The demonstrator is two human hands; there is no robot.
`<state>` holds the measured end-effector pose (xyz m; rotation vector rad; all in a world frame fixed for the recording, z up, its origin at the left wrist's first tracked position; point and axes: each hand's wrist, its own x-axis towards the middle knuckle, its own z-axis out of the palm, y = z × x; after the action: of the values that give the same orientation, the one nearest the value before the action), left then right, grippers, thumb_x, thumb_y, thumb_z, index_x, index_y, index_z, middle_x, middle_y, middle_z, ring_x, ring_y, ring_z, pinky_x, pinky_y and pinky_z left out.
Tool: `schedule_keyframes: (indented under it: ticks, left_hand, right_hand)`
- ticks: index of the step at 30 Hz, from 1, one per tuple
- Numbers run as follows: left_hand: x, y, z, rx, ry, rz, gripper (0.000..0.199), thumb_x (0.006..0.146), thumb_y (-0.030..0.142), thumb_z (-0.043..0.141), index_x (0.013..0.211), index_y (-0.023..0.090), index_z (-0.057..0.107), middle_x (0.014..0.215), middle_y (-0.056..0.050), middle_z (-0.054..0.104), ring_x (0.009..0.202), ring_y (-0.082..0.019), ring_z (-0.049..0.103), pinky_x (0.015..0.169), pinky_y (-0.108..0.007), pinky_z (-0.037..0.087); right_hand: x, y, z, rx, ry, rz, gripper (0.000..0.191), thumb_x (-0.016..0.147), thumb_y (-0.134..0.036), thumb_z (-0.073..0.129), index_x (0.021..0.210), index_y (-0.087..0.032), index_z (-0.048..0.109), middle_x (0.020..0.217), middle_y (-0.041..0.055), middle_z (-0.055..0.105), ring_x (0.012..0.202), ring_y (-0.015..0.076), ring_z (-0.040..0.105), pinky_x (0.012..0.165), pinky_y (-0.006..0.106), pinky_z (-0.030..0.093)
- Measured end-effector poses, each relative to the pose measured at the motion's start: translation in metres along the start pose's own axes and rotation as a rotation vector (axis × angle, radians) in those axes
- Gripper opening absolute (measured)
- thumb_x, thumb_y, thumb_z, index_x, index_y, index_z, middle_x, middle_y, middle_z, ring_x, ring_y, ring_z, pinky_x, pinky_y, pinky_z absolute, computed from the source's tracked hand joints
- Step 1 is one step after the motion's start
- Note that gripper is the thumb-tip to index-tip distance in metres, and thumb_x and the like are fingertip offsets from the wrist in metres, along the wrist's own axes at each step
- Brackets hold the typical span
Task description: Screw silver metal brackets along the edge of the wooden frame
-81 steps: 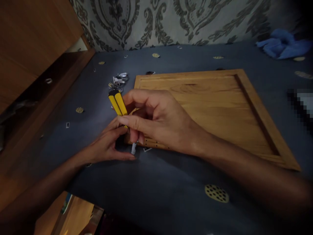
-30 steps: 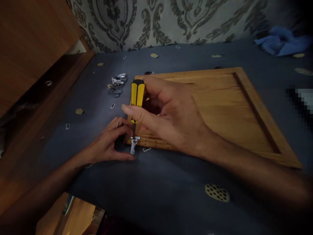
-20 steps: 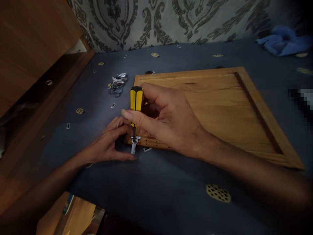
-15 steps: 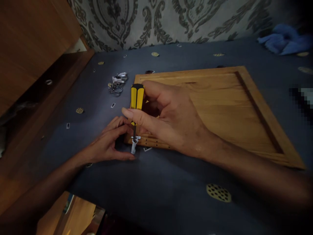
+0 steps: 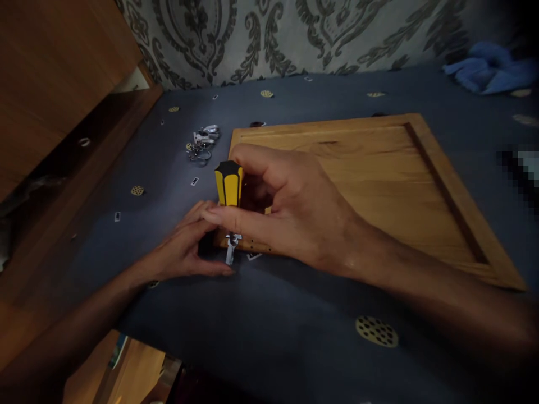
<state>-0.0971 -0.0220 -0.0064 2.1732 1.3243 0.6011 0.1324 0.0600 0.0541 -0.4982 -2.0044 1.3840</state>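
Observation:
My right hand is wrapped round a screwdriver with a yellow and black handle, held upright, its end cap facing me. The thumb lies across the handle and hides most of the shaft. Below it, the tip meets a silver cabinet hinge at the near left corner of a wooden cabinet door. My left hand curls round that hinge, thumb at the free end of its arm and fingers by the door's corner. Part of those fingertips is hidden behind the right thumb.
More metal hinges lie in a small pile beyond the left hand. Dark blue patterned cloth covers the surface. A blue rag sits at the far right, and a wooden cabinet stands at the left.
My right hand has come down and slightly left on the screwdriver, whose handle now tips more toward me. The left hand, hinge and door have stayed put.

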Motion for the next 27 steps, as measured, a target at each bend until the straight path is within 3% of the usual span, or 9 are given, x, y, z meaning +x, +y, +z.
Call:
schedule_keyframes:
  ticks: [4, 8, 13, 16, 23, 27]
  left_hand:
    - [0.0000, -0.0004, 0.0015, 0.001, 0.016, -0.021, 0.065, 0.088, 0.079, 0.075, 0.123, 0.026, 0.072, 0.113, -0.009, 0.066, 0.115, -0.035, 0.063, 0.105, -0.056, 0.059]
    - [0.0004, 0.0010, 0.0003, 0.005, 0.018, -0.033, 0.065, 0.088, 0.078, 0.075, 0.125, 0.026, 0.071, 0.116, -0.009, 0.066, 0.119, -0.036, 0.063, 0.108, -0.057, 0.057]
    - [-0.0002, 0.0000, -0.0003, -0.010, -0.012, -0.029, 0.063, 0.086, 0.073, 0.082, 0.126, 0.025, 0.073, 0.131, -0.011, 0.070, 0.127, -0.038, 0.064, 0.112, -0.056, 0.055]
    - [-0.0002, -0.0007, -0.0003, -0.029, -0.012, -0.028, 0.065, 0.085, 0.071, 0.084, 0.131, 0.027, 0.073, 0.137, -0.011, 0.070, 0.131, -0.038, 0.063, 0.115, -0.057, 0.055]
    - [0.0003, 0.0010, -0.0009, 0.005, 0.011, -0.015, 0.062, 0.085, 0.073, 0.083, 0.123, 0.024, 0.072, 0.125, -0.011, 0.070, 0.124, -0.037, 0.065, 0.111, -0.054, 0.056]
    - [0.0005, 0.0007, 0.0003, -0.004, 0.008, -0.001, 0.065, 0.088, 0.072, 0.080, 0.130, 0.023, 0.070, 0.122, -0.011, 0.069, 0.120, -0.036, 0.066, 0.109, -0.056, 0.057]
  right_hand:
    - [-0.0016, -0.0008, -0.0003, -0.015, -0.046, -0.004, 0.029, 0.097, -0.034, 0.075, 0.082, -0.026, 0.051, 0.076, -0.0057, 0.058, 0.071, 0.0129, 0.059, 0.060, 0.026, 0.047]
    - [-0.0034, -0.0005, 0.0000, 0.017, -0.082, -0.018, 0.026, 0.099, -0.037, 0.073, 0.087, -0.027, 0.052, 0.081, -0.0052, 0.059, 0.076, 0.0141, 0.063, 0.065, 0.027, 0.052]
    - [-0.0037, -0.0027, -0.0007, -0.026, 0.031, -0.072, 0.034, 0.099, -0.042, 0.076, 0.085, -0.026, 0.050, 0.079, -0.0046, 0.055, 0.070, 0.0129, 0.058, 0.058, 0.025, 0.048]
    - [-0.0023, -0.0003, -0.0005, -0.031, 0.023, -0.091, 0.033, 0.097, -0.040, 0.079, 0.086, -0.026, 0.050, 0.081, -0.0045, 0.053, 0.071, 0.0131, 0.058, 0.058, 0.025, 0.049]
    - [-0.0027, 0.0043, 0.0025, 0.023, 0.009, -0.061, 0.029, 0.098, -0.035, 0.075, 0.086, -0.027, 0.051, 0.081, -0.0052, 0.057, 0.072, 0.0139, 0.059, 0.063, 0.027, 0.050]
    - [-0.0040, 0.0039, 0.0044, 0.005, 0.020, -0.079, 0.026, 0.098, -0.033, 0.076, 0.088, -0.026, 0.053, 0.079, -0.0057, 0.059, 0.072, 0.0132, 0.060, 0.064, 0.027, 0.048]
